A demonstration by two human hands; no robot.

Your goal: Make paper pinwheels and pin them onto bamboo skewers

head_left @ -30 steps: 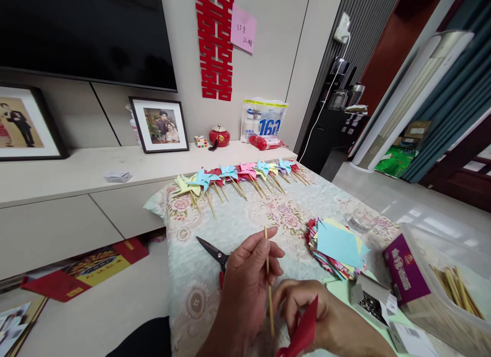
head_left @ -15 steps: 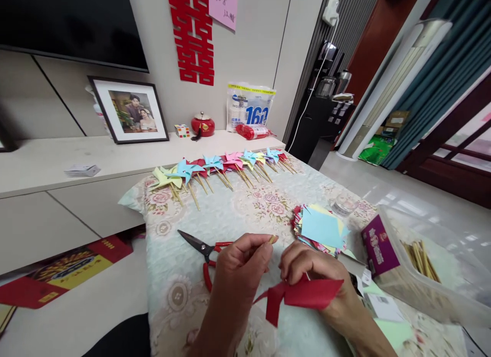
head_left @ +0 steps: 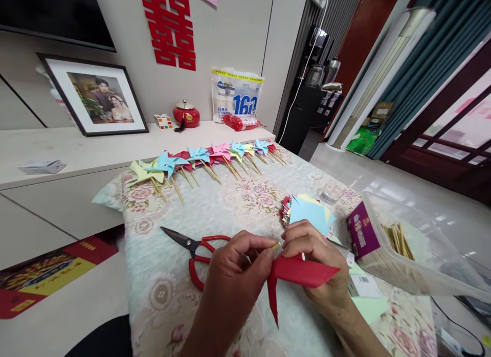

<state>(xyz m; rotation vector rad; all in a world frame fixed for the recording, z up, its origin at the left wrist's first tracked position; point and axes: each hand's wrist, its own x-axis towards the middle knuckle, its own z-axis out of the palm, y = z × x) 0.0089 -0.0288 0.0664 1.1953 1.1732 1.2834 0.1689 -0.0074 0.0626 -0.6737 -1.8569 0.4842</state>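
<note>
Between the thumb and fingers of my left hand (head_left: 241, 265) is a thin wooden stick (head_left: 276, 246), of which only the tip shows. My right hand (head_left: 316, 260) pinches a folded red paper pinwheel (head_left: 305, 271), its blades hanging below the fingers. Both hands' fingertips nearly meet at the stick's tip; whether stick and paper touch is hard to see. Scissors (head_left: 194, 247) with red handles lie on the flowered tablecloth (head_left: 172, 316), just left of my left hand. Beyond my right hand rests a stack of coloured paper squares (head_left: 310, 214).
Finished pinwheels (head_left: 199, 156) on sticks lie in a row along the table's far side. At right stands a clear plastic box (head_left: 383, 260) with wooden sticks (head_left: 399, 240). A small clear round container (head_left: 332, 194) sits behind the paper stack. A white cabinet (head_left: 107, 147) borders the table.
My hands have come together, bringing the red pinwheel up to the stick's tip. The whole view has shifted, so the surroundings appear further left.
</note>
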